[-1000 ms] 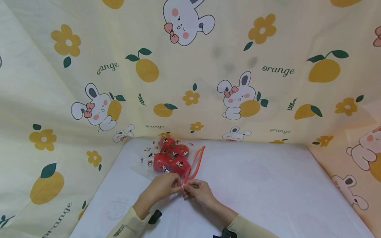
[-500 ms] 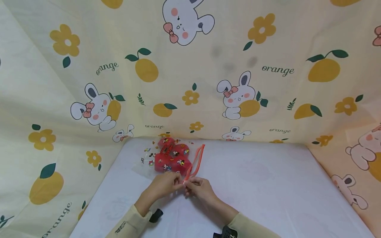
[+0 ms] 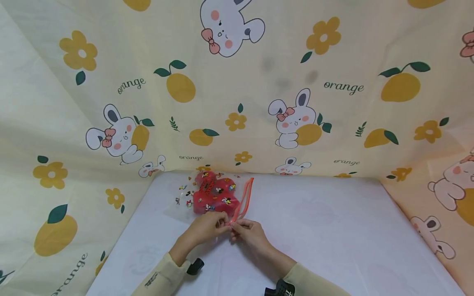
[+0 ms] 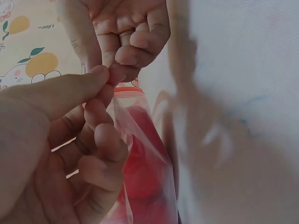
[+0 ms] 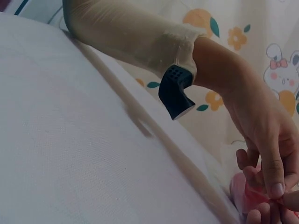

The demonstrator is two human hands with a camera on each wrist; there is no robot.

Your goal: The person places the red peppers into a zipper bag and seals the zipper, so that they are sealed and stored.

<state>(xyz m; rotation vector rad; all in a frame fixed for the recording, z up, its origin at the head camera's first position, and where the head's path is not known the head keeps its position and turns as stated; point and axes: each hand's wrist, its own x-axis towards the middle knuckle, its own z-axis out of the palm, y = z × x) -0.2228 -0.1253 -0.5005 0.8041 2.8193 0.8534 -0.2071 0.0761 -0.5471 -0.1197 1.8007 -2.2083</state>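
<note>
A clear zip bag (image 3: 180, 210) printed with small cartoon figures lies at the back left of the table, its mouth towards the right. Red rounded lumps (image 3: 216, 199) fill it. The orange-red zip strip (image 3: 249, 196) along the mouth bows into a narrow loop. My left hand (image 3: 207, 227) pinches the near end of the strip between thumb and fingers. Right beside it, the thumb and forefinger of my right hand (image 3: 252, 236) pinch the same end, fingertips meeting. In the left wrist view the bag (image 4: 145, 163) hangs behind the left fingers, which hide the pinched spot.
The white-covered table (image 3: 333, 230) stretches to the right of the bag. A cream cloth (image 3: 259, 135) with rabbits and oranges hangs behind and at both sides. Dark wrist cameras (image 3: 195, 266) stick out at both cuffs.
Both hands have crept slightly away from me and to the right along the strip, still pinching. The loop of the strip has become narrower, and the bag's contents have shifted a little.
</note>
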